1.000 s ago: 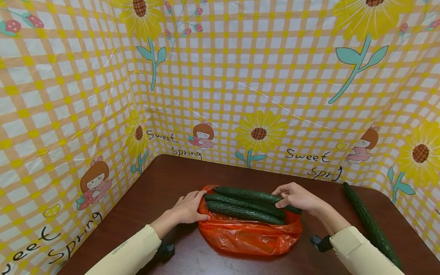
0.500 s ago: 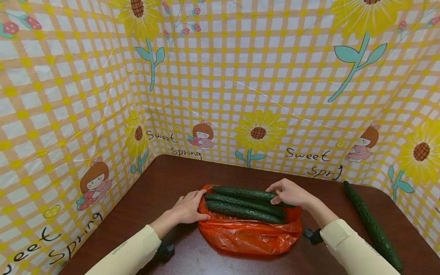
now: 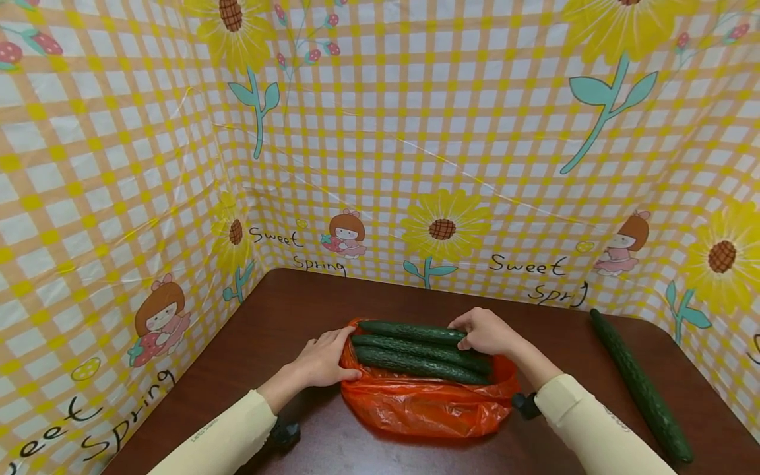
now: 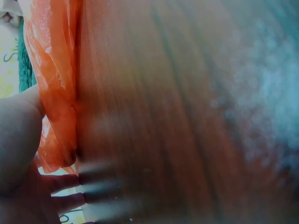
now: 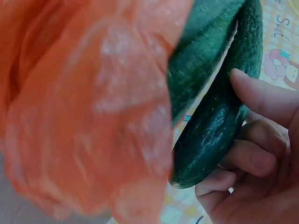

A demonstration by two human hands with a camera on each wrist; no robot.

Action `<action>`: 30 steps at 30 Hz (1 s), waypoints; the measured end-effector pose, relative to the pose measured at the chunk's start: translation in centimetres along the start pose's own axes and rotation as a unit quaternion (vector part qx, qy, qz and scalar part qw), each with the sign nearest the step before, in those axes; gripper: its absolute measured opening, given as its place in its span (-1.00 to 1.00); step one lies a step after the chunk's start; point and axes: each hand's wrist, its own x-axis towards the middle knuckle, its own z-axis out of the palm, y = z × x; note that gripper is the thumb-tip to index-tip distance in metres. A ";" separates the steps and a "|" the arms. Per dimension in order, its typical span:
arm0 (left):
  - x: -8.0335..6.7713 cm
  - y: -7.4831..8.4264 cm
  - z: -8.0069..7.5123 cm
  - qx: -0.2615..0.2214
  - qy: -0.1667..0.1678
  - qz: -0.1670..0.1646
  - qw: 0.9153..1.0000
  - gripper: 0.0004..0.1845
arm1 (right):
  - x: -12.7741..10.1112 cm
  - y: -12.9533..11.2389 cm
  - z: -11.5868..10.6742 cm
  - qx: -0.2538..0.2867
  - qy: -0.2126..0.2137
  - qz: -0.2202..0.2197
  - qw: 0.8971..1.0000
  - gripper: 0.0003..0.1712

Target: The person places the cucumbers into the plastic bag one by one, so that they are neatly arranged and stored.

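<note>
A crumpled orange plastic bag (image 3: 427, 412) lies on its side on the table, its mouth spread around several long green cucumbers. My right hand (image 3: 487, 332) pinches the rearmost cucumber (image 3: 410, 330) near its right end. In the right wrist view, the thumb lies along one side of this cucumber (image 5: 212, 126) and the curled fingers along the other. Two more cucumbers (image 3: 424, 367) lie side by side in front of it, inside the bag. At the bag's left end rests my left hand (image 3: 323, 359), fingers extended and thumb against the orange plastic.
A single cucumber (image 3: 641, 389) lies on the right part of the dark brown table (image 3: 309, 297). Checked cloth with sunflowers (image 3: 442, 229) hangs behind and on both sides. Black wrist cameras (image 3: 525, 406) sit under both forearms.
My right hand has moved left with the rear cucumber, whose left end now sits further left at the bag's edge. The left hand holds its place against the bag.
</note>
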 end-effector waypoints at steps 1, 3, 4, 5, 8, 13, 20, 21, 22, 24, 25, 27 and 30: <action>0.0 0.0 0.0 0.002 -0.001 0.000 1.000 0.04 | 0.1 0.1 0.1 -0.003 -0.003 -0.001 1.000 -0.58; 0.0 0.0 -0.1 0.002 -0.002 0.001 1.000 0.03 | 0.3 0.2 0.4 0.000 -0.003 0.005 1.000 -0.58; -0.1 0.0 -0.1 0.003 -0.004 0.000 1.000 0.03 | 0.3 0.2 0.6 0.001 -0.002 0.006 1.000 -0.57; -0.1 0.0 -0.2 0.002 -0.003 0.000 1.000 0.03 | 0.3 0.2 0.7 0.003 -0.003 0.007 1.000 -0.57; -0.1 0.0 -0.3 -0.002 -0.002 0.003 1.000 0.00 | 0.3 0.2 0.9 0.006 -0.002 0.012 1.000 -0.56; 0.1 -0.3 -0.3 -0.009 0.009 0.013 1.000 -0.11 | 0.3 0.3 1.0 -0.004 -0.003 0.007 1.000 -0.55; 0.4 -0.3 -0.4 -0.008 0.021 0.013 1.000 -0.21 | 0.2 0.3 1.1 -0.002 -0.003 0.018 1.000 -0.54; 0.5 -0.3 -0.5 -0.007 0.022 0.009 1.000 -0.20 | 0.2 0.3 1.1 -0.001 -0.003 0.017 1.000 -0.54; 0.5 -0.2 -0.5 -0.007 0.024 0.006 1.000 -0.20 | 0.2 0.2 1.1 0.001 -0.002 0.019 1.000 -0.54; 0.6 -0.1 -0.6 -0.004 0.025 -0.001 1.000 -0.17 | 0.1 0.2 1.1 0.004 -0.003 0.018 1.000 -0.55; 0.6 0.0 -0.6 -0.003 0.026 -0.004 1.000 -0.15 | 0.1 0.1 1.0 0.002 -0.004 0.014 1.000 -0.55; 0.7 0.2 -0.7 -0.003 0.031 -0.005 1.000 -0.12 | 0.1 0.1 0.9 0.001 -0.006 0.011 1.000 -0.55; 0.9 0.5 -0.8 -0.002 0.041 -0.002 0.999 -0.10 | 0.0 0.0 0.8 -0.001 -0.010 0.008 1.000 -0.55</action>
